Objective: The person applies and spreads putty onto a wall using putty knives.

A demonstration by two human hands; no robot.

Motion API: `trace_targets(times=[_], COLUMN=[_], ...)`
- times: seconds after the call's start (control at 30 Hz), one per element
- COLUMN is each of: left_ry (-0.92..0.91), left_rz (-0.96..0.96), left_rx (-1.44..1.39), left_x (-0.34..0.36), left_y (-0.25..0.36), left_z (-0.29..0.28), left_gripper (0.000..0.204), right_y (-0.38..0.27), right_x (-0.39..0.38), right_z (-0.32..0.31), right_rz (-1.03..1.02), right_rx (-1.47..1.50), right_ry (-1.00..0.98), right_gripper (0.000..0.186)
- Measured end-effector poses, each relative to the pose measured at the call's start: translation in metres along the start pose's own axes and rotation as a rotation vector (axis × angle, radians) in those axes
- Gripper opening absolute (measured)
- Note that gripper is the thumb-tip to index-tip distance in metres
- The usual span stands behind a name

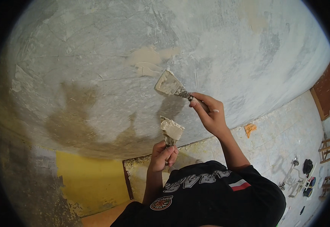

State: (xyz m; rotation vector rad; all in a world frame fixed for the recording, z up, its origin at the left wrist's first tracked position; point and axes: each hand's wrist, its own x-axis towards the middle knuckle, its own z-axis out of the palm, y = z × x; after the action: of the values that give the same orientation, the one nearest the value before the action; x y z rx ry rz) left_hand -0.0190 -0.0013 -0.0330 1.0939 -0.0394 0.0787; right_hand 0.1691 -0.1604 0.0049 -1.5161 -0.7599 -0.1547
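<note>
My right hand (210,113) grips the handle of a putty knife (171,84), its broad blade smeared with pale filler and angled up and left. The blade lies just below a fresh beige patch of filler (146,58) on the grey wall (108,94); I cannot tell whether it touches the surface. Lower down, my left hand (163,155) is closed round a second putty knife (168,140), held upright. A thick lump of cream filler (171,128) covers its blade. The two knives are apart.
A yellow wall section (91,181) with peeling edges stands at lower left. On the pale tiled floor at right lie an orange scrap (250,129) and a white metal frame with wheels (295,181). Wooden racks (328,150) and a brown door (326,89) stand at far right.
</note>
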Motion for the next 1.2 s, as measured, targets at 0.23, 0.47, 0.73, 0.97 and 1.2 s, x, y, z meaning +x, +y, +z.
trace_targets(times=[0.23, 0.47, 0.73, 0.97, 1.2], left_ry=[0.024, -0.022, -0.023, -0.036, -0.05], left_rz=[0.007, 0.084, 0.09, 0.058, 0.088], left_rx=[-0.002, -0.101, -0.042, -0.037, -0.022], left_x=[-0.004, -0.008, -0.017, -0.021, -0.028], left_y=[-0.005, -0.008, -0.001, 0.004, 0.001], left_z=[-0.002, 0.0, -0.002, -0.001, -0.005], left_gripper=[0.027, 0.034, 0.048, 0.054, 0.053], right_y=[-0.016, -0.023, -0.034, -0.031, -0.031], right_x=[0.006, 0.006, -0.002, -0.007, 0.027], right_z=[0.008, 0.02, 0.008, 0.0, 0.0], right_rz=[-0.015, -0.087, 0.145, 0.044, -0.354], right_rx=[-0.126, -0.054, 0.307, 0.405, -0.003], right_ry=[0.075, 0.143, -0.009, 0.005, -0.015], right_gripper=[0.023, 0.023, 0.024, 0.023, 0.024])
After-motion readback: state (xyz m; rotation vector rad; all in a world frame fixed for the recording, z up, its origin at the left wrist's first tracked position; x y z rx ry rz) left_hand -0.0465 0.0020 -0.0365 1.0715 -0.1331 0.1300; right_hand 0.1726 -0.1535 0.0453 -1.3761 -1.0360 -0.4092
